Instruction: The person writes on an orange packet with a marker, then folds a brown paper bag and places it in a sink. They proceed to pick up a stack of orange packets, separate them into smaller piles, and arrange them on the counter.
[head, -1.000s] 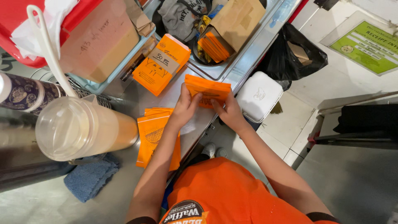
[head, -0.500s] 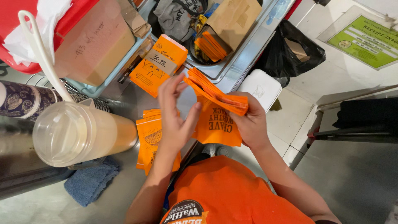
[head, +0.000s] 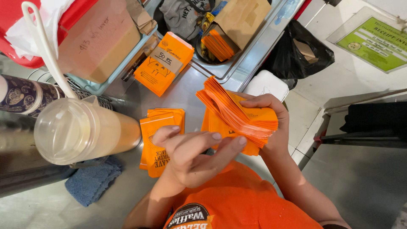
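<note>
The step in hand looks like sorting: the right hand (head: pixel 267 116) is clamped on a fanned stack of orange paper sleeves (head: pixel 237 114) above the steel counter (head: pixel 186 91), while the left hand (head: pixel 190 152), fingers spread and empty, hovers beside it. Peeling off the top sleeve needs a light pinch. Behind lie a brown cardboard box (head: pixel 99 42), an orange packet with a tan label (head: pixel 164 62), and a green sign (head: pixel 375 42) far right.

bare steel counter (head: pixel 188 91) ahead, plastic pitcher (head: pixel 80 129) crowding left

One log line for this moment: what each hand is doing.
right hand: grips fanned stack of orange paper bags | left hand: open, fingertips at stack's lower edge | flat bag pile: lying on steel counter
</note>
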